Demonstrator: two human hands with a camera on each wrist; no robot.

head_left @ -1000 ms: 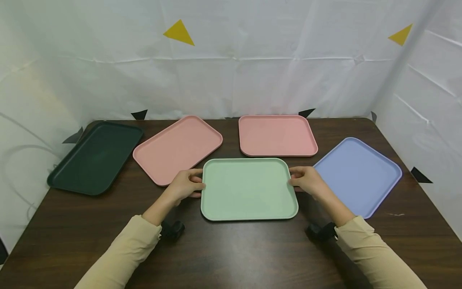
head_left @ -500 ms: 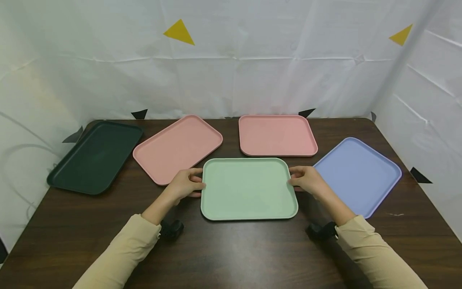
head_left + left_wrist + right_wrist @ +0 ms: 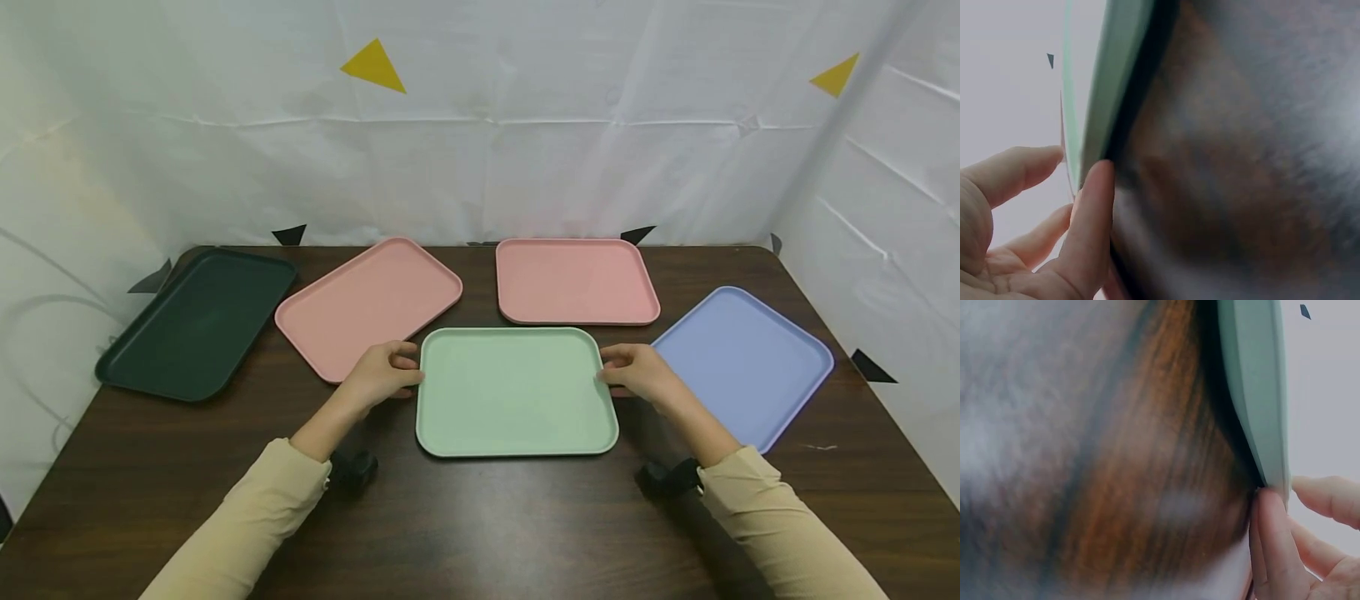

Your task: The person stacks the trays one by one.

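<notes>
Both hands are on the green tray now, one at each short side, and very little has shifted in the last second: the tray sits where it sat, flat on the dark tabletop, while the left hand has crept a touch further up its edge. The left wrist view shows a fingertip pressed against the tray's rim with the thumb hooked over the top; the right wrist view shows the same on the other side, fingers curled under the rim of the tray and pinching it. So the right hand and the left are both clamped on the tray, and the grip looks settled rather than the lift begun. Beyond the left fingers lie a pink tray and, further out, a dark green tray; beyond the right fingers a second pink tray and, just beside them, a blue tray.
</notes>
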